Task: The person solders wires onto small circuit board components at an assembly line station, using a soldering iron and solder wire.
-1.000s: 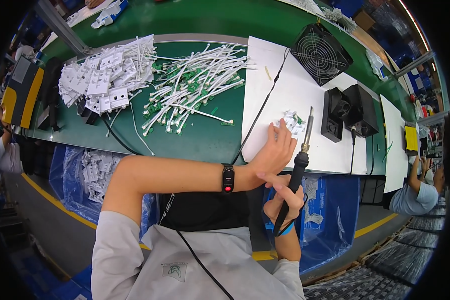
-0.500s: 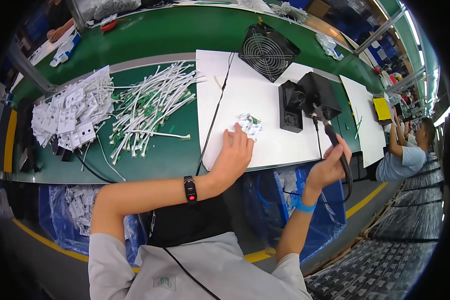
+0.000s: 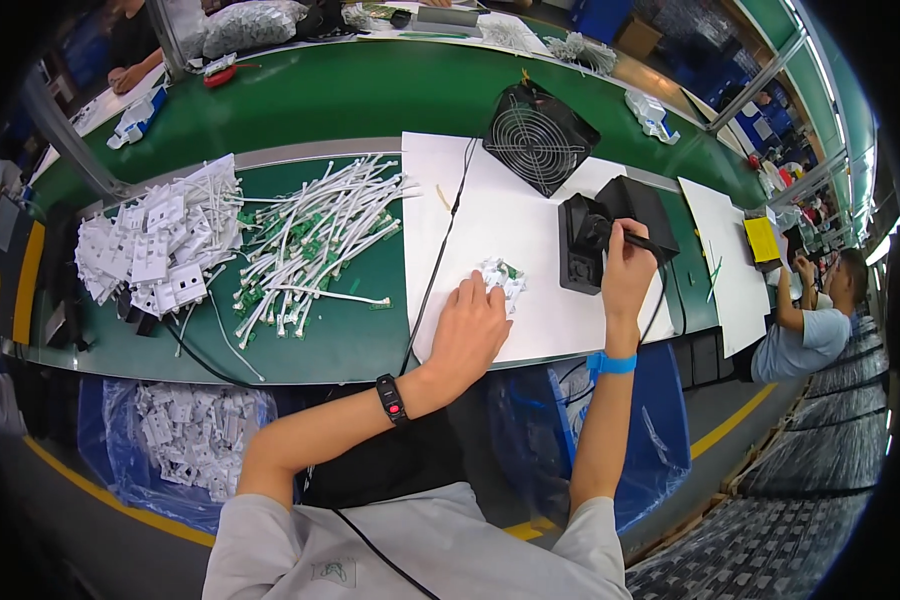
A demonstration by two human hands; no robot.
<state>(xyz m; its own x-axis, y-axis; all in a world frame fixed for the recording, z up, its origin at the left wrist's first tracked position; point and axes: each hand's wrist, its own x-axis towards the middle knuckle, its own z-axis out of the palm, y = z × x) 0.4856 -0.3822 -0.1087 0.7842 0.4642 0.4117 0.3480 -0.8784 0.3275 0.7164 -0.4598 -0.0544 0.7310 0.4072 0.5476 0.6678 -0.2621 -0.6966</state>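
Note:
My left hand (image 3: pixel 470 332) rests on the white board, its bent fingers holding down a small white plastic part (image 3: pixel 513 285). A bit of green circuit board shows at the part's far side; the fingers cover its near edge. In my right hand (image 3: pixel 630 268) is a soldering iron (image 3: pixel 652 246), gripped like a pen. The iron's front end points left into the black iron stand (image 3: pixel 580 271), and its tip is hidden there. A black box (image 3: pixel 652 208) stands just behind the stand.
Left of the white board (image 3: pixel 432 222) lie a heap of white cables with green boards (image 3: pixel 320 240) and a pile of white plastic parts (image 3: pixel 155 245). A black fan (image 3: pixel 538 145) stands at the back. Lined blue bins (image 3: pixel 650 440) sit below the bench. Another person (image 3: pixel 805 320) works at right.
My right hand has swung up and left, bringing the soldering iron from in front of the black box to the stand. The left hand stays at the white part.

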